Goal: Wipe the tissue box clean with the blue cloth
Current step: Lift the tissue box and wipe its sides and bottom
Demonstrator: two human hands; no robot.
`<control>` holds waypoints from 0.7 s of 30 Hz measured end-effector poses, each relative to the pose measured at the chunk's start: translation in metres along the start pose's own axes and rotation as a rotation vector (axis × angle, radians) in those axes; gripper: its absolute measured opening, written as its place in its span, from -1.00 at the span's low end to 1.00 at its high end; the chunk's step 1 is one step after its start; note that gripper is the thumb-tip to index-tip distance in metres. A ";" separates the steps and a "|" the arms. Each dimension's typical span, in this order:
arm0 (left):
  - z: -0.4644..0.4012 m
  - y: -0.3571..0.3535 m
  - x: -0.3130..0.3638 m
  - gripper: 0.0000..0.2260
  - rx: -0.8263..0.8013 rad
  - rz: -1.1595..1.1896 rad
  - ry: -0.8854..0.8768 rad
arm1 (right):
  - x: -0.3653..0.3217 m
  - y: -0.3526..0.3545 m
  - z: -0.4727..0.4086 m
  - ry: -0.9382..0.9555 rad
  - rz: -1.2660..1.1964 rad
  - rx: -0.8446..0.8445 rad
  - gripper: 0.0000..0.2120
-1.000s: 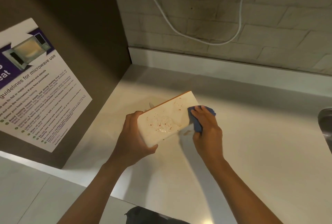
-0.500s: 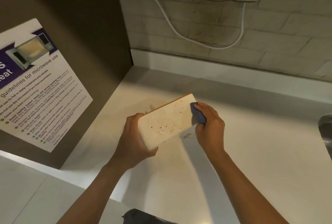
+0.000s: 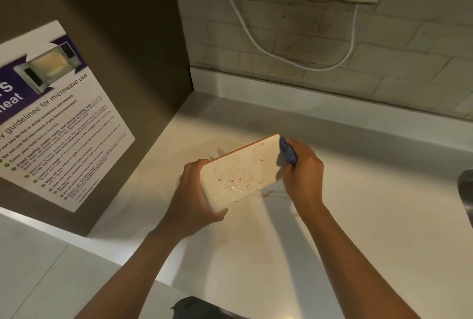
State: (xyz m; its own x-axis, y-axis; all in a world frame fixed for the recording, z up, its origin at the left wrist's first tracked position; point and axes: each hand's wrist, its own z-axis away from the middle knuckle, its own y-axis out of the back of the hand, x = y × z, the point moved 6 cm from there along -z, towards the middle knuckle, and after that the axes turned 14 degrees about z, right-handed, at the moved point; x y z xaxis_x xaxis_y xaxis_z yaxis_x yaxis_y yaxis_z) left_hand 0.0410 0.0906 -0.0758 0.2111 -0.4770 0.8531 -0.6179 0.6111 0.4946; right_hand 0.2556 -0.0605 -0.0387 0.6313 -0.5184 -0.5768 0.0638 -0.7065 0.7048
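The tissue box (image 3: 240,172) is a pale, flat box held tilted above the counter, its broad face speckled with small red-brown spots and a wet smear. My left hand (image 3: 190,201) grips its near left end. My right hand (image 3: 303,170) holds the bunched blue cloth (image 3: 288,151) against the box's far right edge. Only a small part of the cloth shows past my fingers.
A pale counter (image 3: 358,229) runs to a brick wall with a looping white cable (image 3: 302,61). A brown panel with a microwave guidelines poster (image 3: 53,124) stands on the left. A brownish smear (image 3: 271,192) lies on the counter under the box. A grey metal object (image 3: 465,190) sits at the right edge.
My right hand with the cloth has slid from the box's face out to its right edge. The left hand keeps the box in much the same place.
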 end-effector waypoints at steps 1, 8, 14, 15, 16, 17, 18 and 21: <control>-0.001 0.000 0.000 -0.02 -0.003 0.003 -0.002 | -0.009 -0.002 -0.003 0.030 0.015 -0.002 -0.72; 0.001 -0.001 -0.001 -0.04 0.017 0.013 -0.014 | -0.030 0.003 0.033 0.270 0.028 0.043 -0.74; 0.002 -0.004 -0.003 -0.03 0.033 0.043 -0.009 | -0.024 -0.007 0.000 0.059 0.004 -0.004 -0.75; 0.001 -0.004 -0.003 -0.04 0.032 0.044 -0.015 | -0.031 -0.012 0.001 0.116 -0.011 -0.012 -0.79; 0.001 -0.004 -0.001 -0.04 0.031 0.043 -0.020 | -0.035 -0.016 0.005 0.184 -0.002 -0.023 -0.79; 0.001 -0.003 0.000 -0.05 0.030 0.041 -0.022 | -0.035 -0.017 0.012 0.241 0.028 -0.038 -0.76; 0.001 -0.003 0.000 -0.06 0.031 0.039 -0.025 | -0.032 -0.014 0.019 0.281 0.051 -0.037 -0.73; 0.003 -0.005 0.000 -0.05 0.038 0.036 -0.025 | -0.016 0.003 0.026 0.232 0.022 0.016 -0.71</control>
State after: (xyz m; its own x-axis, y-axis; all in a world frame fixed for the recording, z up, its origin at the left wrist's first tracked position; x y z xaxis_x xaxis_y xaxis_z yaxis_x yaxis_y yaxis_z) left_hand 0.0413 0.0858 -0.0791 0.1692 -0.4709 0.8658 -0.6535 0.6040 0.4562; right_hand 0.2250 -0.0668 -0.0380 0.7933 -0.4102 -0.4498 0.0370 -0.7051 0.7082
